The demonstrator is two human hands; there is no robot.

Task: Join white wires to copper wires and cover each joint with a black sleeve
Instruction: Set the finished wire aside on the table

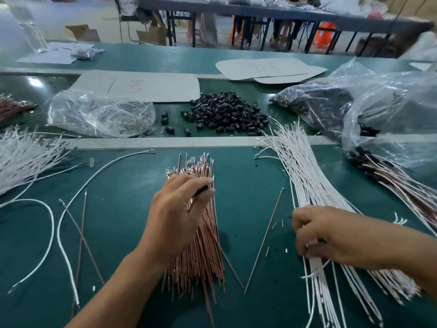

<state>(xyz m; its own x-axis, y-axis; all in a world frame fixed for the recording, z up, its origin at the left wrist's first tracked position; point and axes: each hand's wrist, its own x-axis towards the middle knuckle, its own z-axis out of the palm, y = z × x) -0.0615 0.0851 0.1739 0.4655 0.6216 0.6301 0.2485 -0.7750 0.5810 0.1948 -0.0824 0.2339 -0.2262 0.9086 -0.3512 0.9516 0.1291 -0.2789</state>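
A bundle of copper wires [201, 261] lies in the middle of the green table [250, 209]. My left hand [179, 214] lies over its upper part, with a black sleeve [201, 191] pinched between thumb and fingers. To the right a thick bundle of white wires [305, 176] fans toward me. My right hand [331, 235] is on that bundle, its fingers curled round white wires. A heap of black sleeves [224, 114] sits beyond the copper bundle.
Loose white wires [50, 233] and single copper wires [264, 237] are scattered on the table. A clear bag [99, 112] lies at back left, large plastic bags [390, 102] at right with finished sleeved wires [378, 169]. More white wires [23, 157] lie at left.
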